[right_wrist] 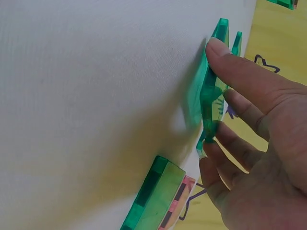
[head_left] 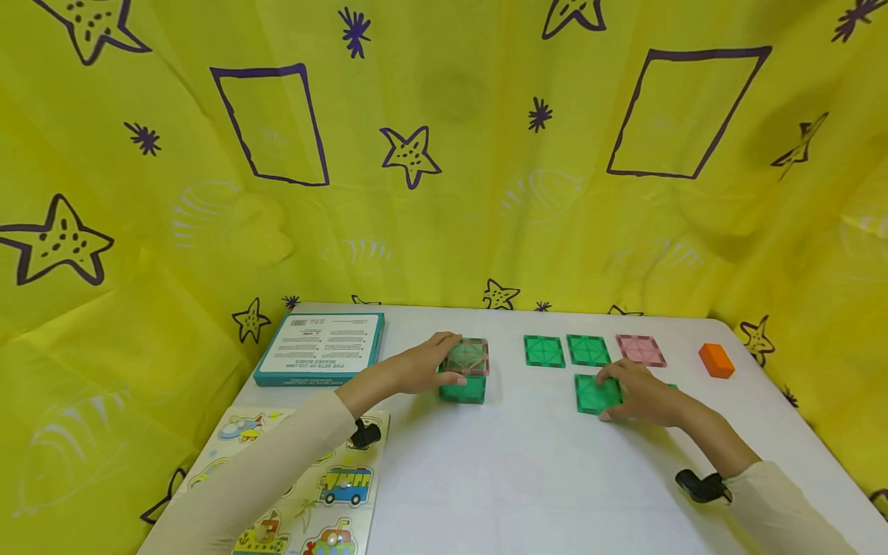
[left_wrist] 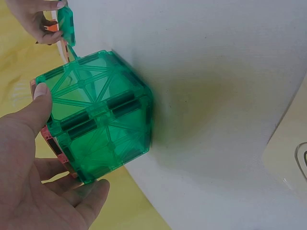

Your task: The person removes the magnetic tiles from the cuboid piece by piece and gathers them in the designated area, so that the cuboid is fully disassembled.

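My left hand (head_left: 423,366) grips a cube of see-through magnetic tiles (left_wrist: 103,112) by its top, thumb on one side and fingers on the other. Green tiles form the cube's visible sides, with a pink tile (head_left: 468,354) on top. To the right, my right hand (head_left: 641,393) pinches a flat green square tile (head_left: 590,395) by its edges. The right wrist view has the thumb over the upper edge of this tile (right_wrist: 208,100) and fingers beneath. Partly hidden by this hand is another green tile (right_wrist: 153,191).
Two green tiles (head_left: 544,351) (head_left: 588,350) and a pink tile (head_left: 641,350) lie in a row behind my right hand. An orange block (head_left: 716,361) stands far right. At left are a teal-and-white box (head_left: 322,347) and a vehicle puzzle board (head_left: 378,447). Yellow curtain (head_left: 451,231) borders the table.
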`<state>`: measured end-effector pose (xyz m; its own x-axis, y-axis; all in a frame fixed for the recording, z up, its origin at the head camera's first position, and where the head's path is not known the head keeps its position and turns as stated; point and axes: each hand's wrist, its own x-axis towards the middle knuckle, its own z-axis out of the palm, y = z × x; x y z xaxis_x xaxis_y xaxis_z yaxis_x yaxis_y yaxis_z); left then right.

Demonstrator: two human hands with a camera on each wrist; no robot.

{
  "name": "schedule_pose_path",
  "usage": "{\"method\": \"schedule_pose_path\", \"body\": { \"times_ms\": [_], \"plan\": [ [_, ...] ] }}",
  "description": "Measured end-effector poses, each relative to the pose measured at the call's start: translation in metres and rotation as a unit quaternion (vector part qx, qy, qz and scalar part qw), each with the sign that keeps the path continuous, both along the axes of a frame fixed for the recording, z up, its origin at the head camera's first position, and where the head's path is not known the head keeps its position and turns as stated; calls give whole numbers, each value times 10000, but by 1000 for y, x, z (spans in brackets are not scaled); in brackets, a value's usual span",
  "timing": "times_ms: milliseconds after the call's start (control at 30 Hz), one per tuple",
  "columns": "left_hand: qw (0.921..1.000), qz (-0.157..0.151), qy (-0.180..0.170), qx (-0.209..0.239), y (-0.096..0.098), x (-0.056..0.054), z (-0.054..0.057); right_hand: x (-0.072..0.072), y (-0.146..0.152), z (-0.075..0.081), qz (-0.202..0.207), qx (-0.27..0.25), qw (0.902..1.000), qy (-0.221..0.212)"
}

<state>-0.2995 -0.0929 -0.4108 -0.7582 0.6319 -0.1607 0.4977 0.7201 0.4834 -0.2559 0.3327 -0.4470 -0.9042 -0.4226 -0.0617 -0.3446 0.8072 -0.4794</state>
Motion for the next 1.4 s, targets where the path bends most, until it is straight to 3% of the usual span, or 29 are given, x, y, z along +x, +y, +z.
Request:
{"method": "schedule_pose_path", "body": {
  "times_ms": [200, 467, 633, 733, 1033, 1400],
  "plan": [
    [10000, 20, -35, 1, 0, -1, -1, -1, 0, -1, 65, 109, 9998, -123],
    [10000, -11, 2, -26, 0, -3, -3, -1, -4, 9, 4, 236, 9995, -218],
    [10000, -3, 4, -58, 0, -3, -4, -8, -11, 12, -94, -80, 9999, 97],
    [10000, -11, 11, -68, 0, -3, -3, -13, -21, 15, -209, -457, 9987, 75],
    [10000, 7, 16, -68, 0, -2, -3, -31, -73, 22, -47, -1243, 9900, -668],
    [10000, 6, 67, -56, 1, -3, -1, -49, -154, 26, 257, -2163, 9605, -1735]
  ]
}}
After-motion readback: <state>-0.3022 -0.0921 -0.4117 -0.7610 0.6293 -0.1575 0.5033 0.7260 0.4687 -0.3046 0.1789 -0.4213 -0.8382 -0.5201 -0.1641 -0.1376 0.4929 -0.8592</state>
